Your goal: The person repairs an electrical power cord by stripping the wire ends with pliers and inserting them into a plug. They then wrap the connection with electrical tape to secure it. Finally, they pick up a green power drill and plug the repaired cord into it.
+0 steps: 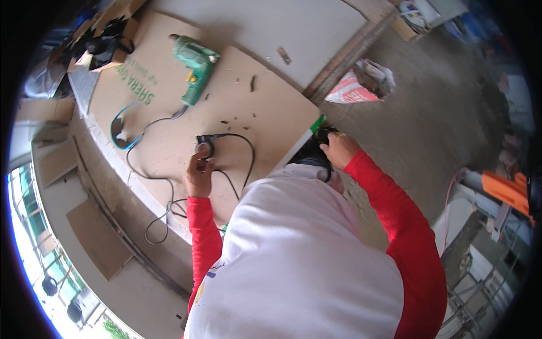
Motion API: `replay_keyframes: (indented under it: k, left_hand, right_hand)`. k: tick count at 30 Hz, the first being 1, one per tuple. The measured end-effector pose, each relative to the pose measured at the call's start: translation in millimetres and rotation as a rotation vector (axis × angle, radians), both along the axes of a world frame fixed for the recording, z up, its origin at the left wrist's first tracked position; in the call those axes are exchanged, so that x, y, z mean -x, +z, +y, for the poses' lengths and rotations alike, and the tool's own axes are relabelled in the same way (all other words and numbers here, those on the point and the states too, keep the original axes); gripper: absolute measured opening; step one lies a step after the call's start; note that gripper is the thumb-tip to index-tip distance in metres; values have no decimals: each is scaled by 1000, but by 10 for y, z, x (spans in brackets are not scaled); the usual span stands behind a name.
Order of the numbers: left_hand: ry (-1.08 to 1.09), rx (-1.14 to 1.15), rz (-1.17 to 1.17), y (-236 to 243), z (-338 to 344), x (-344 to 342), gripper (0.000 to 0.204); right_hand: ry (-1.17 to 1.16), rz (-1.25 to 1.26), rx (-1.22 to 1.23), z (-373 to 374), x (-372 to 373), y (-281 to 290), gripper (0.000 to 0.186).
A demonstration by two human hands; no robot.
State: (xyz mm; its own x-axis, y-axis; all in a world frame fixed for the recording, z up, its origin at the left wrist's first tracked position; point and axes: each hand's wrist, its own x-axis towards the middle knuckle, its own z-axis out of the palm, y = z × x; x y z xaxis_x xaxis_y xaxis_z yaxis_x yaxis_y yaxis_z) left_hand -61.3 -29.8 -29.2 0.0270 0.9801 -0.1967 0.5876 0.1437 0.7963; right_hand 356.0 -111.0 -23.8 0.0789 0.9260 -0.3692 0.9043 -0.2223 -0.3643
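My left hand [199, 174] is closed on a black ring-shaped roll, which looks like electrical tape [209, 148], above the board. Right beside the roll lies a black plug [206, 138] on a dark cord [251, 148]. My right hand [341, 150] is at my waist, past the board's corner, with its fingers curled against a dark thing that I cannot make out. Farther off on the board rests a green power drill [195, 65], its cord trailing toward me. Left of the plug is a dark curved piece with a blue band [118, 130].
The large brown board [169, 133] carries several dark scraps. A grey panel [254, 28] lies beyond it. On the floor to the right stands a torn red-and-white sack [361, 85]. Cardboard boxes [121, 48] fill the far left; an orange object [505, 192] is at the right.
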Motion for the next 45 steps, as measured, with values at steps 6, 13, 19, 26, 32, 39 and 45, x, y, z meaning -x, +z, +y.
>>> replay_keyframes:
  k: [6,13,19,26,32,39,45]
  left_hand:
    - [-5,-67,77,118,33,-156,27]
    - [61,-112,98,150,-26,-258,30]
    - [324,-257,92,93,-60,-182,24]
    - [602,-80,-446,367,-283,-305,32]
    - [605,82,-1102,745,-322,-927,44]
    - [736,13,-1208,786,-44,-1162,35]
    - [790,64,-1044,741,57,-1282,31]
  right_hand:
    - [74,57,96,-123,-194,-282,26]
    - [-57,378,-234,827,-158,929,28]
    - [243,646,-277,1443,997,663,36]
    - [436,566,-267,1383,1843,99,24]
    - [516,914,10,1298,1575,707,24]
    - [360,1195,189,1311,1491,617,28]
    - [282,1323,372,1424,1432,664,25]
